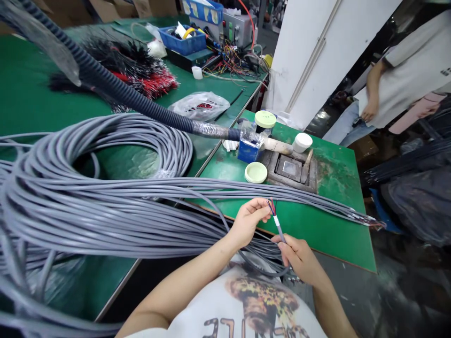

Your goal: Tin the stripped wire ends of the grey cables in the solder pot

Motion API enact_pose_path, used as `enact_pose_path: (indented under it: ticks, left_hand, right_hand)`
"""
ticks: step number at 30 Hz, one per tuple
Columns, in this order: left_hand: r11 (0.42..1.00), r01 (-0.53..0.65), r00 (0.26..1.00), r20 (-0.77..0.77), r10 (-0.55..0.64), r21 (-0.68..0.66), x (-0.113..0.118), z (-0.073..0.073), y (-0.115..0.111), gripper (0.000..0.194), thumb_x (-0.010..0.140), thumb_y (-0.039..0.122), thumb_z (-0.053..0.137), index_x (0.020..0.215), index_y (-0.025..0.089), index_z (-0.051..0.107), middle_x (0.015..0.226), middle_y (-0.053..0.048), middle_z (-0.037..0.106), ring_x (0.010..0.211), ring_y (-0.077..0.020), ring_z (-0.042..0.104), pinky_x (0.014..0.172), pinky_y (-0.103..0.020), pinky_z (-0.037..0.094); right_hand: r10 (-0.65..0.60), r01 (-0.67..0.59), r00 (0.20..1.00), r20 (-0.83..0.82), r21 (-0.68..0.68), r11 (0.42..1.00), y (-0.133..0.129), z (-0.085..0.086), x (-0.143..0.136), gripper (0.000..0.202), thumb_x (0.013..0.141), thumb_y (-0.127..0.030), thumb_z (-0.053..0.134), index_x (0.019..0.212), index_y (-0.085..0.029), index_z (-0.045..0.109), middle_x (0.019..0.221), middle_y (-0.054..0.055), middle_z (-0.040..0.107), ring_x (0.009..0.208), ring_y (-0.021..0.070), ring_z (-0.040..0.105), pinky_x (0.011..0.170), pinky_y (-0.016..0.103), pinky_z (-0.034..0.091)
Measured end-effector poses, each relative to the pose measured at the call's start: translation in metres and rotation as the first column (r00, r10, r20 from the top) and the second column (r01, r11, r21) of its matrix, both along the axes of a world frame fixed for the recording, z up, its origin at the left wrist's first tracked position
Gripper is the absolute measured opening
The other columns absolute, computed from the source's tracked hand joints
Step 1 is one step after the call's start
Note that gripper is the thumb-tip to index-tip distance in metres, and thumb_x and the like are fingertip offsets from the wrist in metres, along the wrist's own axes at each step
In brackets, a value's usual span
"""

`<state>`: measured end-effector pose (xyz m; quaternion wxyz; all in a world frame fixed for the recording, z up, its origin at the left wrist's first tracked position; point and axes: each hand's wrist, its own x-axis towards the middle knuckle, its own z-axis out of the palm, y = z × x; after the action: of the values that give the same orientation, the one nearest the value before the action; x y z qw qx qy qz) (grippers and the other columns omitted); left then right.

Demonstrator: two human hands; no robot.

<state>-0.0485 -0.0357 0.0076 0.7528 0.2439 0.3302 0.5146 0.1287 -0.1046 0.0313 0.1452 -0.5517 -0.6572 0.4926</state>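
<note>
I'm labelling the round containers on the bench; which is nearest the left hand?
The pale green container, just beyond the left hand; the yellowish-topped container and the white container sit farther away.

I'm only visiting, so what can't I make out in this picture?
- Head view: exactly which thin wires the left hand pinches; too small.
- Head view: the stretch of gray cable inside the right hand's grip; fingers cover it.
- Head view: the far side of the cable coil; cut off by the left edge.
- Head view: the clear plastic bag's full contents; blurred by its creased film.
</note>
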Motion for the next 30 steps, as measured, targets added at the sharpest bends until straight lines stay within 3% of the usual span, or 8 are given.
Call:
enact_pose_path:
  ticks: [8,12,15,17,19,22,27,30]
  left_hand:
    - [0.997,0.018,0.998,-0.059,-0.014,0.069,-0.002,-0.007,0.005,0.023,0.072,0.033,0.075,0.075,0.014,0.062,0.063,0.002,0.060,0.053,-0.0065,0.047,0.054,-0.021,0.036]
    - [0.999,0.002,0.998,0.059,0.001,-0.039,0.006,-0.015,-0.002,0.025,0.074,0.034,0.073,0.078,0.014,0.059,0.068,0.000,0.061,0.056,-0.0070,0.050,0.055,-0.020,0.038]
    - [0.993,-0.070,0.992,0.097,0.079,-0.097,0.013,-0.021,-0.012,0.022,0.076,0.034,0.070,0.080,0.015,0.058,0.069,0.001,0.060,0.057,-0.0076,0.051,0.055,-0.020,0.039]
    - [0.983,-0.185,0.983,-0.023,0.185,0.001,0.014,-0.022,-0.016,0.019,0.078,0.032,0.068,0.082,0.016,0.059,0.070,0.000,0.060,0.060,-0.0091,0.052,0.057,-0.021,0.041]
    - [0.939,-0.260,0.937,-0.175,0.301,0.224,0.010,-0.020,-0.016,0.013,0.079,0.029,0.068,0.081,0.017,0.063,0.073,-0.001,0.061,0.066,-0.0107,0.053,0.063,-0.023,0.042]
    - [0.860,-0.198,0.875,-0.311,0.371,0.470,0.001,-0.015,-0.010,0.007,0.080,0.024,0.067,0.081,0.017,0.067,0.075,-0.002,0.060,0.071,-0.0124,0.053,0.069,-0.025,0.042]
    - [0.904,-0.091,0.872,-0.404,0.275,0.419,-0.009,-0.010,0.003,0.012,0.082,0.028,0.065,0.085,0.017,0.070,0.078,-0.003,0.061,0.070,-0.0127,0.053,0.066,-0.025,0.042]
    - [0.927,-0.024,0.878,-0.436,0.199,0.375,-0.013,-0.007,0.007,0.014,0.079,0.030,0.068,0.084,0.016,0.070,0.076,-0.002,0.061,0.067,-0.0114,0.051,0.063,-0.024,0.041]
  right_hand:
    - [0.009,-0.009,1.000,-0.010,0.009,1.000,0.002,-0.002,0.000,0.036,0.098,-0.038,0.035,0.110,-0.015,0.060,0.053,-0.004,0.053,0.049,0.0111,0.049,0.054,0.024,0.036]
    - [-0.042,0.043,0.999,-0.035,0.019,0.999,0.001,-0.004,-0.003,0.037,0.098,-0.039,0.035,0.110,-0.014,0.059,0.054,-0.004,0.053,0.048,0.0107,0.047,0.052,0.023,0.035]
    - [-0.097,0.098,0.995,-0.032,0.026,0.995,-0.001,-0.007,-0.006,0.038,0.098,-0.040,0.035,0.111,-0.014,0.059,0.052,-0.004,0.053,0.047,0.0106,0.047,0.051,0.023,0.035]
    - [-0.118,0.119,0.993,-0.023,0.027,0.993,-0.002,-0.009,-0.008,0.038,0.098,-0.040,0.034,0.112,-0.014,0.059,0.050,-0.004,0.052,0.046,0.0110,0.048,0.051,0.023,0.036]
    - [-0.119,0.119,0.993,0.004,0.036,0.992,-0.002,-0.009,-0.010,0.039,0.098,-0.040,0.034,0.112,-0.014,0.060,0.050,-0.004,0.051,0.046,0.0117,0.050,0.051,0.023,0.037]
    - [-0.086,0.078,0.993,0.079,0.100,0.992,-0.001,-0.007,-0.014,0.038,0.098,-0.038,0.035,0.111,-0.015,0.061,0.051,-0.003,0.052,0.049,0.0137,0.053,0.053,0.024,0.039]
    - [-0.046,-0.004,0.977,0.209,0.234,0.972,0.002,-0.003,-0.016,0.035,0.098,-0.034,0.034,0.110,-0.017,0.062,0.076,0.006,0.069,0.066,0.0177,0.064,0.063,0.026,0.043]
    - [-0.035,-0.040,0.963,0.269,0.269,0.962,0.002,-0.003,-0.016,0.034,0.097,-0.034,0.035,0.107,-0.019,0.064,0.083,0.008,0.071,0.072,0.0192,0.066,0.066,0.026,0.044]
